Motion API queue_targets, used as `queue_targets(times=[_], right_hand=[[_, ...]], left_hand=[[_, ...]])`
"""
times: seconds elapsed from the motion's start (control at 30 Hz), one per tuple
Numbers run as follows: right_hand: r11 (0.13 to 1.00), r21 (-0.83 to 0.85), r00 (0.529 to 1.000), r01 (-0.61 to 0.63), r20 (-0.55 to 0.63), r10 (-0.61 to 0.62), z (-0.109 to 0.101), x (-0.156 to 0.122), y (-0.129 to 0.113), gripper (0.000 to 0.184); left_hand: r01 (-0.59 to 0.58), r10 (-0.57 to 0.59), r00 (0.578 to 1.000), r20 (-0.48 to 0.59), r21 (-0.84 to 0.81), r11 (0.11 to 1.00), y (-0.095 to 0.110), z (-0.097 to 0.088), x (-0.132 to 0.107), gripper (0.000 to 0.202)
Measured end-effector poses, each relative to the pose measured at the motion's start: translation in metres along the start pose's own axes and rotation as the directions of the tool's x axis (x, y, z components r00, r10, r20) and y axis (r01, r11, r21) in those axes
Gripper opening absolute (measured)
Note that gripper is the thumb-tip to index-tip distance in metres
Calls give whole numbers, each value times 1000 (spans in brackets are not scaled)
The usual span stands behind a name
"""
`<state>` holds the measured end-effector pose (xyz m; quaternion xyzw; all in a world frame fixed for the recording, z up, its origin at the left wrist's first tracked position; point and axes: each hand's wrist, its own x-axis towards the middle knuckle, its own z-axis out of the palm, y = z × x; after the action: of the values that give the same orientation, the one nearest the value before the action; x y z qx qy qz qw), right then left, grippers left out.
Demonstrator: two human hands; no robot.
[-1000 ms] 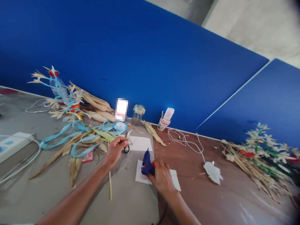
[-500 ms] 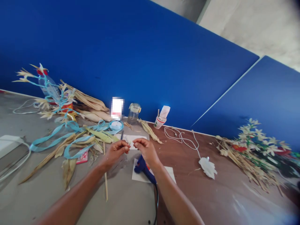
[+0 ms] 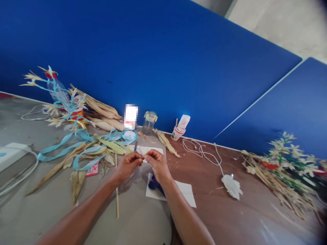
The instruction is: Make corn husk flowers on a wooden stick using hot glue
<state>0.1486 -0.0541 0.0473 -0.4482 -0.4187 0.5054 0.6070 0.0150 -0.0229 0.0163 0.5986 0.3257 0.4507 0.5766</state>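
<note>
My left hand is closed in a pinch above the grey part of the table. Its fingertips meet those of my right hand, which is pinched as well. Between them a tiny pale bit shows, too small to name. Under my right wrist a dark blue glue gun lies on a white sheet, largely covered by the forearm. Just behind the fingers is another white paper with a dark slim tool on it. A thin pale stick lies beside my left forearm.
Dried corn husks and light blue ribbon spread at left, near a ribbon-wrapped husk flower branch. A glass jar, a paper cup and a white cable stand or lie behind. White flowers are at right.
My fingertips have come together; a small gap showed between them before. My right forearm now covers more of the glue gun. The whole view has shifted slightly.
</note>
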Motion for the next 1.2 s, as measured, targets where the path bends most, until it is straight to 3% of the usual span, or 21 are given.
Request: queue_targets(times=[0.2,0.37,0.63,0.97,1.2], right_hand=[[991,-121,998,64,-12,-66,-1,1,7,9],[963,-237,990,131,-11,-138,0,0,10,10],[944,-265,979,195,-3,-203,0,0,17,9],[995,-74,992,71,-98,-78,9,-8,17,26],[967,-246,977,66,-179,-113,16,-6,19,16]], left_hand=[[-33,36,999,-29,94,995,-3,-1,0,12],[-130,152,986,-65,268,955,-5,-1,-1,11],[-161,226,969,-100,438,885,3,3,-5,14],[-135,241,958,-157,495,858,2,0,-5,14],[-180,290,950,-115,557,811,1,1,-5,16]])
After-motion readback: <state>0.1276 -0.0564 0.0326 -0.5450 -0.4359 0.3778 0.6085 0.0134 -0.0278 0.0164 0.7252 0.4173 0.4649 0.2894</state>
